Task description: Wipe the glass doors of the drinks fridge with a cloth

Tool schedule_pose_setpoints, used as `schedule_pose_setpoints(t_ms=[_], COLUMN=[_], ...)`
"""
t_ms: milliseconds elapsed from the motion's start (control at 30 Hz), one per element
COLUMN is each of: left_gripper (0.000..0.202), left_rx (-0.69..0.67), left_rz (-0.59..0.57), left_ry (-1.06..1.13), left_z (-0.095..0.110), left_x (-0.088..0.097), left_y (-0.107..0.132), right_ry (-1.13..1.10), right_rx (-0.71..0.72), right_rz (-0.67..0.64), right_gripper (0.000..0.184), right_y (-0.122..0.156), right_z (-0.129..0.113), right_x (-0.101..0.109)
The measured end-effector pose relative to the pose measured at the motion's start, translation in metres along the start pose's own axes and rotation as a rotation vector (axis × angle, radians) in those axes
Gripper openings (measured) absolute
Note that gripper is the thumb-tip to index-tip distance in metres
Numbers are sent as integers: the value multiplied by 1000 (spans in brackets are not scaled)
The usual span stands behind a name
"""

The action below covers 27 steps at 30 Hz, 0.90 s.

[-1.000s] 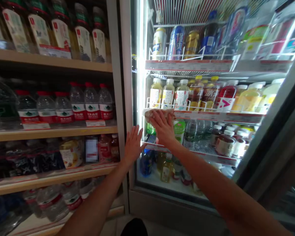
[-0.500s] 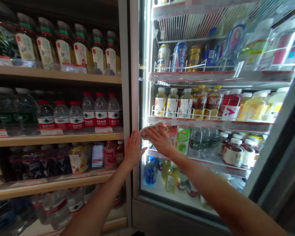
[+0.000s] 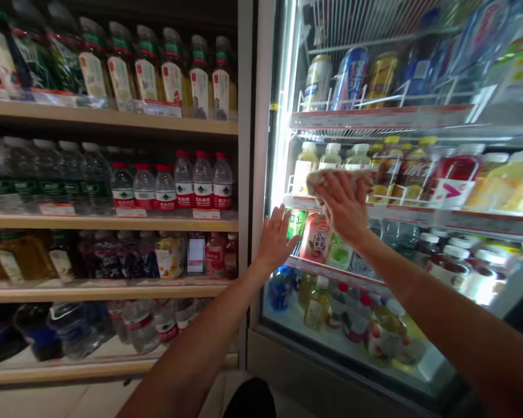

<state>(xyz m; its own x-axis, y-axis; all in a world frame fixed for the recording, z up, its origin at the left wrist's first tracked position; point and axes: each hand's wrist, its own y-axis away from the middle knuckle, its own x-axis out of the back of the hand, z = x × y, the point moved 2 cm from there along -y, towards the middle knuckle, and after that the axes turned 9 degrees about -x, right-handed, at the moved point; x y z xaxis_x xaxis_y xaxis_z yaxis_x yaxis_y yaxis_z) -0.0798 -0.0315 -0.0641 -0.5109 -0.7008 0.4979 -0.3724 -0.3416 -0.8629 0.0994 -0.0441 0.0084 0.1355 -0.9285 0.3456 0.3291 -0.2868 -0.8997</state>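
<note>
At fridge [image 3: 292, 363], bottled drinks [image 3: 317, 307] inside, hands [image 3: 273, 241] [image 3: 343, 203], cloth [image 3: 314, 182]

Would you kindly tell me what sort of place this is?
Probably a shop's drinks section: a lit cooler of bottles and cans stands beside wooden shelves of bottled drinks, with label tags along their edges.

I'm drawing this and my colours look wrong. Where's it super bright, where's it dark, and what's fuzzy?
In the head view, the light strip beside the fridge drinks glares white; in the same head view, the left-hand shelves are dimmer, darkest toward the back; also in the head view, the upper-right bottles look smeared.
</note>
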Motion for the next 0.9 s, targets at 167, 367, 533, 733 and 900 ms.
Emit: schedule_pose_setpoints(t_ms=[167, 367, 533, 733, 900], left_gripper=[60, 58, 54, 51, 51], left_rx=[-63, -124, -184, -238, -227], left_rz=[28, 81, 64, 53, 26], left_ry=[30, 48, 73, 28, -25], left_z=[19, 41, 67, 96, 112], left_x=[-4, -12, -18, -23, -29], left_y=[-14, -31, -46, -65, -75], right_ry=[41, 116, 60, 104, 123], right_rx=[157, -99, -11, -210, -166], right_rz=[-59, 58, 17, 118, -50], right_gripper=[47, 44, 39, 47, 39], right_y=[41, 45, 68, 69, 99], right_z=[11, 59, 78, 113, 112], right_x=[11, 41, 51, 77, 79])
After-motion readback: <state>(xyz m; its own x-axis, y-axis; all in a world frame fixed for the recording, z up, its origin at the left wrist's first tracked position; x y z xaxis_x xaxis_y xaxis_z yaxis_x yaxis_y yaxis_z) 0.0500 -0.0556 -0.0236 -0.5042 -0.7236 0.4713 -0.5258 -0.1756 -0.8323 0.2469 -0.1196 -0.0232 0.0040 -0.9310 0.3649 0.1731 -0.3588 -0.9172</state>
